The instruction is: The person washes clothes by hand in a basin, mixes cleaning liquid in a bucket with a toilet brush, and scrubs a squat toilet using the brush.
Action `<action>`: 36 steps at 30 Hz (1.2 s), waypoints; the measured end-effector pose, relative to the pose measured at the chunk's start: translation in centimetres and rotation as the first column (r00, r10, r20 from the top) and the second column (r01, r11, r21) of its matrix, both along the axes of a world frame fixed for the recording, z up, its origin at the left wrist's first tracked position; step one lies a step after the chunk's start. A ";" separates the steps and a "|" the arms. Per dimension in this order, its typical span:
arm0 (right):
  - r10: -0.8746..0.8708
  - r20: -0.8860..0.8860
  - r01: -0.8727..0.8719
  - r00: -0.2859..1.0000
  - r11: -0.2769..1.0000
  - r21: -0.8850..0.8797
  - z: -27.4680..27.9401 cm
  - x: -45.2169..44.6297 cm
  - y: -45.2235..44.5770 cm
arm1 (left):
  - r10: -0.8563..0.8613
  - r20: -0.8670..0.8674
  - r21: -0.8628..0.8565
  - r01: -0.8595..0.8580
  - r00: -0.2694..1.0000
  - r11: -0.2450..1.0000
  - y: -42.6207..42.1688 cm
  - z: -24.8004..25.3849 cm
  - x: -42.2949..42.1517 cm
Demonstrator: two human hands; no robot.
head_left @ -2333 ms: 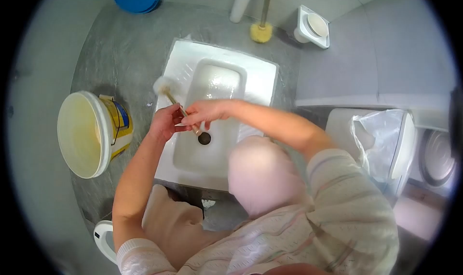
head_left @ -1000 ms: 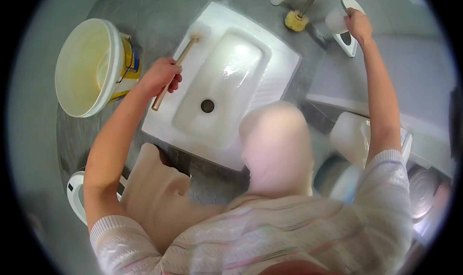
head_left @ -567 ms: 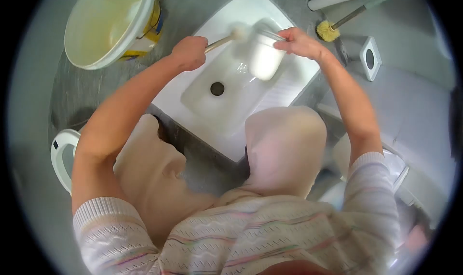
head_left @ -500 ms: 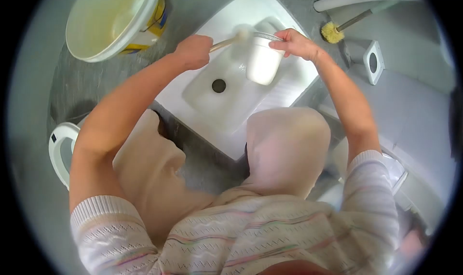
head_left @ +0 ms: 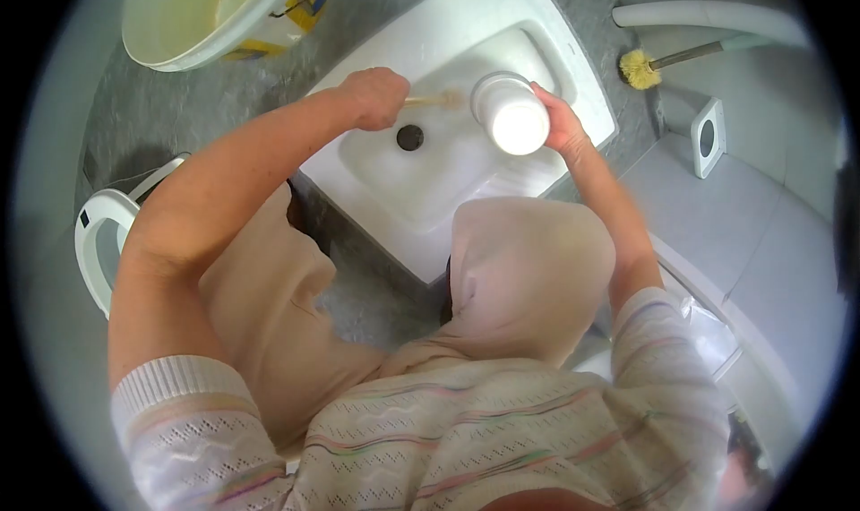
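Note:
My left hand (head_left: 378, 97) is closed around the pale wooden handle of a brush (head_left: 430, 100). The brush's far end is smeared by motion and points at the mouth of a white cup-shaped container (head_left: 518, 121). Gripping that container from its right side is my right hand (head_left: 563, 121). It is tipped, with its round bottom turned up toward me and its wider rim facing away, so the inside is hidden. Both hands are above a white squat toilet pan (head_left: 376, 188), whose dark drain hole (head_left: 409, 137) lies below and left of the container.
A large white and yellow bucket (head_left: 175, 61) stands on the grey floor at the upper left. Right of the pan are a yellow-bristled brush (head_left: 640, 68), a white pipe (head_left: 690, 13) and a white bracket (head_left: 708, 139). A white ring-shaped seat (head_left: 90, 233) is at my left.
My right hand has tipped the container so its bottom now faces up toward me. My left hand has moved slightly right with the brush. The view has shifted a little.

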State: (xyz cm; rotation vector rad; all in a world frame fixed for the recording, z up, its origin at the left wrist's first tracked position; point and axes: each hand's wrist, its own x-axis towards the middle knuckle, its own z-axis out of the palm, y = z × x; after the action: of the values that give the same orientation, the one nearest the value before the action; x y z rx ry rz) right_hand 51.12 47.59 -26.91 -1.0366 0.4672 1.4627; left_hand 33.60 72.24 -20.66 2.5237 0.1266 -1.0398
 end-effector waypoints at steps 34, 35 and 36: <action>0.619 -0.380 0.578 -0.688 0.150 -0.802 24.3 13.1 -19.5 | -0.094 0.085 0.015 0.094 0.992 0.996 1.8 -0.5 1.1; 0.614 -0.397 0.585 -0.683 0.134 -0.800 24.0 13.5 -20.0 | -0.089 0.093 0.007 0.089 0.992 0.996 1.8 -0.6 1.0; 0.642 -0.399 0.593 -0.654 0.108 -0.798 23.7 13.9 -20.5 | -0.083 0.098 -0.001 0.084 0.992 0.996 1.8 -0.6 0.8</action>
State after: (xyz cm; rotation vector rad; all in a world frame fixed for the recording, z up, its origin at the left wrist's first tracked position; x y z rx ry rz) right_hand 65.01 27.11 -3.25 2.1611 1.0717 0.2255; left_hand 34.42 74.02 -21.30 2.5893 -0.0096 -0.9440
